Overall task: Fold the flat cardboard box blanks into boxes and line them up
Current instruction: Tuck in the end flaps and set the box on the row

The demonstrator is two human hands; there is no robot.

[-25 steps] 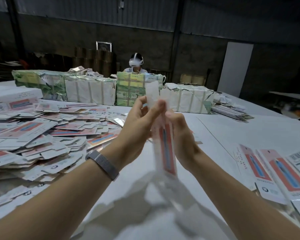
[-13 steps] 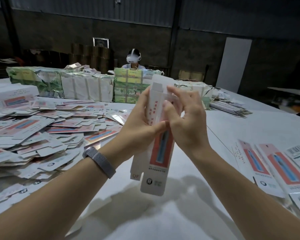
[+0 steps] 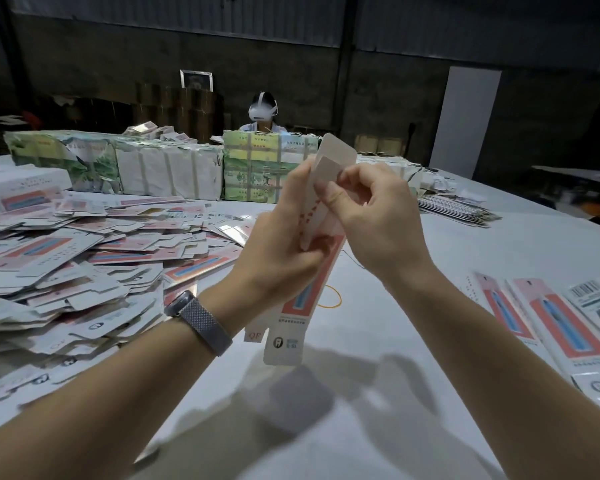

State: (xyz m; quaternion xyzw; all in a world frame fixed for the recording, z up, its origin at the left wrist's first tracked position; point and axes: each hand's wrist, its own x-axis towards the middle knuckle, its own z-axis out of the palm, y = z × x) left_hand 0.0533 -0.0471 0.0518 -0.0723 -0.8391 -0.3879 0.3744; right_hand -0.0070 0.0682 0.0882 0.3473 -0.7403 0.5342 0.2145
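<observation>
Box blank has gone from flat to opened-up, held above the table. Left hand grips mid-body; right hand now pinches the top flap, probably tucking next.

dim hall — soft arm shadows | wide-angle bend | slight blur

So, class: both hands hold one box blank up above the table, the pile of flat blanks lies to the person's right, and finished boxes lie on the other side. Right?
One error: the head view shows the pile of flat blanks on the person's left, the finished boxes on the right. Both hands, left hand and right hand, hold the box blank.
</observation>
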